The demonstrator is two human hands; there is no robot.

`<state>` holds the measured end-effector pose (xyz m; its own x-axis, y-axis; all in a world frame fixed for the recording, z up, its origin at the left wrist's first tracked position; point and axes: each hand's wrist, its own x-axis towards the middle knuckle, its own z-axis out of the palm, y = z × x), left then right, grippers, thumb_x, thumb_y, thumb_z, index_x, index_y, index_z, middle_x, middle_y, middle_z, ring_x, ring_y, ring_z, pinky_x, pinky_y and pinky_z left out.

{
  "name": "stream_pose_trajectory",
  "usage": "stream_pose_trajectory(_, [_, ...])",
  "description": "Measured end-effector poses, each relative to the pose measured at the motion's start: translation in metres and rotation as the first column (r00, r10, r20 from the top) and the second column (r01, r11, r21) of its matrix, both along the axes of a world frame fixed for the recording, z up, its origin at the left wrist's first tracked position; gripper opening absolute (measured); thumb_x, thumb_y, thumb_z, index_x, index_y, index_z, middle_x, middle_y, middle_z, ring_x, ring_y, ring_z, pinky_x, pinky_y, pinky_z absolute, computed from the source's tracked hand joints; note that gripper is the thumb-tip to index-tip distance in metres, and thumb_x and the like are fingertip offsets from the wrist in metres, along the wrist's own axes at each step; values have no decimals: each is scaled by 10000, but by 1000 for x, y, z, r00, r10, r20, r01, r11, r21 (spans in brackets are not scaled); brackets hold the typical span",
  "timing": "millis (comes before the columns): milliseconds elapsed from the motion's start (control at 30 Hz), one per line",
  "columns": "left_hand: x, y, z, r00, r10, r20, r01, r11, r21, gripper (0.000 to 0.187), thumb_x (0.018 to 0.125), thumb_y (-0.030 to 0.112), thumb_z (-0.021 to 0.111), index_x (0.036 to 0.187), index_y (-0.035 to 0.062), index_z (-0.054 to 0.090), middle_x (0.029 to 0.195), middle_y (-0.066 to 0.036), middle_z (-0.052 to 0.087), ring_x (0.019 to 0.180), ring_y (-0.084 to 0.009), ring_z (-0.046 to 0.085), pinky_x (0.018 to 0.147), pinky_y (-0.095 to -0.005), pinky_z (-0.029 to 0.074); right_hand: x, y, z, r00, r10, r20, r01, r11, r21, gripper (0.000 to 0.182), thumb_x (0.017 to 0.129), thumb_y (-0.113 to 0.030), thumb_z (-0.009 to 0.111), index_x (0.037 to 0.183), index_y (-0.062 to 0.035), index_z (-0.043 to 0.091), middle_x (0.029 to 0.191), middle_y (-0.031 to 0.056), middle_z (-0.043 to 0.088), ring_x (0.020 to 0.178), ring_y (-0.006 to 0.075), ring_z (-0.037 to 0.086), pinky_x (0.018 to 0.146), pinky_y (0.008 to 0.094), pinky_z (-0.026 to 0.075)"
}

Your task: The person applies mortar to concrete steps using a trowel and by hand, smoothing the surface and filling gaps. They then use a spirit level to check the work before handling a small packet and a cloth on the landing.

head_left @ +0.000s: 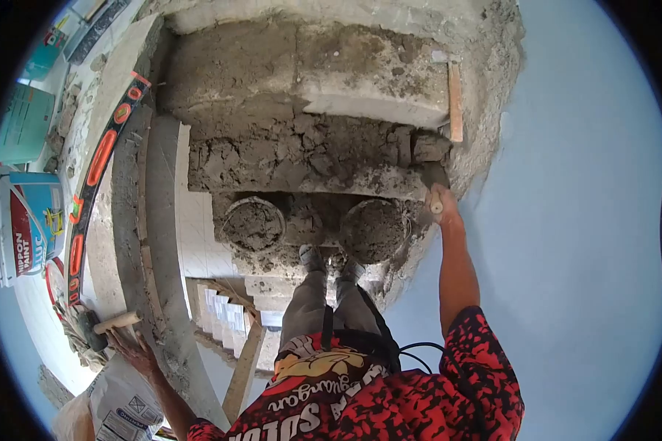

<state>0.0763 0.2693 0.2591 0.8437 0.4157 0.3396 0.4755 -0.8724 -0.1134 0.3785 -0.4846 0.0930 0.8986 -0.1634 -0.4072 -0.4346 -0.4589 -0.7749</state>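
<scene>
My right hand (447, 207) is wrapped around the handle of a trowel (435, 175), whose blade lies against the right end of a stair step. Wet mortar (294, 151) covers that step in rough clumps. Out to the left, my left hand (136, 356) has its fingers spread on the concrete ledge. Just beyond its fingertips lies a tool with a wooden handle (118, 322) and a dark head. Two buckets stand in front of my feet, a left bucket (280, 214) and a right bucket (348, 220), both filled with mortar.
A long black spirit level (88, 202) with orange parts lies along the left ledge. Beyond it stand a paint bucket (43, 220) and a green container (23, 125). A white sack (129, 400) sits at lower left. A pale blue wall (566, 220) bounds the right side.
</scene>
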Motion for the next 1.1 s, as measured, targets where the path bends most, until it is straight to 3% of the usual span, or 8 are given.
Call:
stream_pose_trajectory(33, [-2,3,-1,1000,-24,-15,24,999,39,668,873,473,444,1366,52,280,1409,-190,250,1298,-350,253,1062,-481,204,9,-5,0,882,469,-36,-349,600,-720,268,886,-294,479,832,-39,541,650,76,556,556,233,532,555,359,452])
stream_pose_trajectory(100, [1,5,-1,999,-34,-21,35,997,71,672,871,472,448,1366,49,279,1408,-193,250,1296,-353,256,1058,-480,213,-14,27,18,886,-393,-247,379,920,-103,281,855,-252,487,889,20,552,748,170,595,653,337,558,625,409,451])
stream_pose_trajectory(267, [0,1,0,1000,18,0,-18,999,-29,677,872,481,442,1363,43,284,1404,-202,254,1292,-362,261,1055,-476,223,-50,70,22,979,154,130,-37,772,-635,375,828,-203,515,1127,18,469,894,277,586,814,455,564,707,503,451])
stream_pose_trajectory(500, [4,2,-2,998,-22,-54,25,999,46,668,876,469,442,1359,35,286,1400,-205,258,1289,-370,260,1060,-472,223,31,16,-83,982,-173,-72,65,676,-734,342,842,-228,477,1065,25,536,962,266,585,833,409,594,725,451,485])
stream_pose_trajectory(567, [0,3,-2,1000,-7,-26,9,999,45,660,879,463,440,1358,35,286,1395,-208,264,1289,-369,260,1064,-479,211,41,7,-72,925,147,-350,-344,715,-609,415,844,-277,474,1093,54,482,952,329,558,845,445,568,761,499,453])
stream_pose_trajectory(833, [0,4,-3,1000,-11,1,11,1000,6,657,882,458,443,1357,32,285,1395,-213,262,1280,-371,279,1048,-472,247,8,18,-23,933,307,186,7,503,-864,391,817,-229,496,1108,32,480,946,305,579,895,427,572,780,487,459])
stream_pose_trajectory(933, [-2,-2,-4,1000,-2,-11,2,1000,-2,655,882,455,445,1357,34,284,1399,-212,254,1279,-369,284,1041,-469,262,42,-4,-66,953,-160,-257,-45,764,-644,333,807,-187,504,1050,39,535,961,296,582,920,409,572,792,469,464])
stream_pose_trajectory(1100, [-2,6,-7,999,37,0,-37,999,-32,651,884,450,448,1360,39,281,1403,-210,248,1282,-367,279,1042,-468,263,-4,-4,-74,954,-167,-249,-24,785,-619,368,794,-237,559,994,71,562,919,271,603,873,390,591,770,431,482])
